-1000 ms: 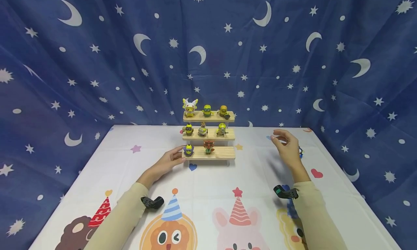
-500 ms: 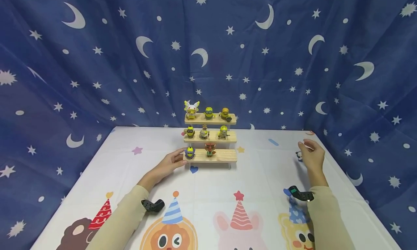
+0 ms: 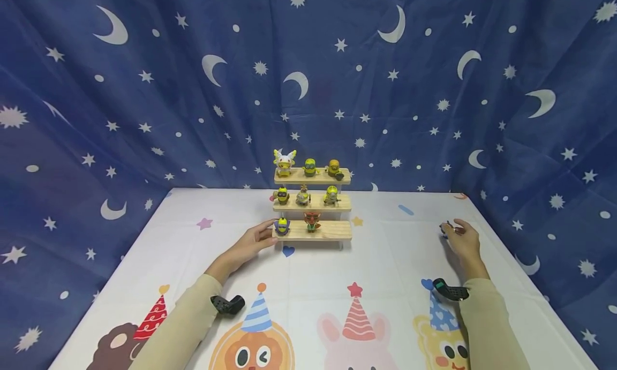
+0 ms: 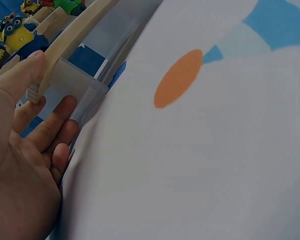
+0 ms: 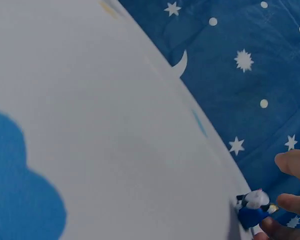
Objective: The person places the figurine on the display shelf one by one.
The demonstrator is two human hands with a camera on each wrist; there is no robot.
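Observation:
My left hand (image 3: 247, 244) grips the left end of the lowest board of a three-tier wooden display stand (image 3: 337, 230); in the left wrist view, the thumb lies over the board end and the index finger under it. Right beside the thumb stands a yellow, blue-caped minion figurine (image 3: 282, 227), with a red fox figurine (image 3: 312, 221) farther along that board. At the far right of the table, my right hand (image 3: 466, 244) reaches around a small figurine with a white head and blue body (image 5: 253, 210). Its fingers are spread apart, the fingertips close to the figurine, which the hand partly hides.
Several minion figurines stand on the middle board (image 3: 315, 203), and the top board (image 3: 318, 178) bears a white-eared figurine (image 3: 284, 164) and two minions. A white cloth (image 3: 385, 263) printed with cartoon animals covers the table. Behind it hangs a blue star-patterned curtain (image 3: 308, 65).
My right hand has moved right, then slightly forward and down, to the white-headed figurine, its fingers now around it. My left hand keeps its hold on the stand. The view has shifted slightly.

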